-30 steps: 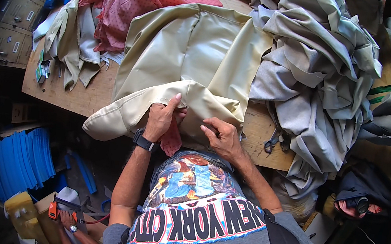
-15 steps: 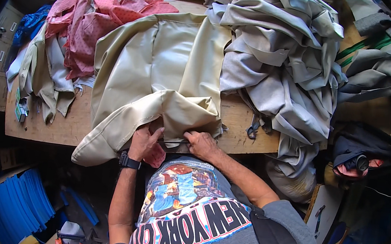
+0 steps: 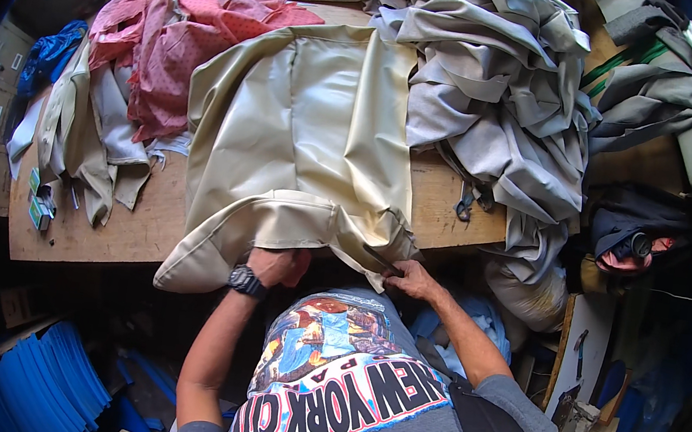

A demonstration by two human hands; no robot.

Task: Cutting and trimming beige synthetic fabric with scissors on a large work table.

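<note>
A large beige cover [image 3: 303, 140] lies spread over the wooden table [image 3: 125, 231], its folded front hem hanging past the near edge. My left hand [image 3: 278, 264], with a black wristwatch, is tucked under that hem and grips it from below. My right hand [image 3: 414, 279] pinches the hem's right corner, and a thin dark tool shows at its fingertips. Whether that tool is scissors or a pen I cannot tell.
A heap of grey cloth [image 3: 500, 105] fills the table's right side, and pink patterned cloth [image 3: 176, 45] lies at the left with more beige pieces [image 3: 85, 138]. Small items [image 3: 39, 211] sit near the left edge. Blue sheets [image 3: 37, 368] are stacked on the floor.
The reddish cloth seen at my left hand a second ago is gone from view. Both hands have slid under the beige hem at the table edge and moved apart.
</note>
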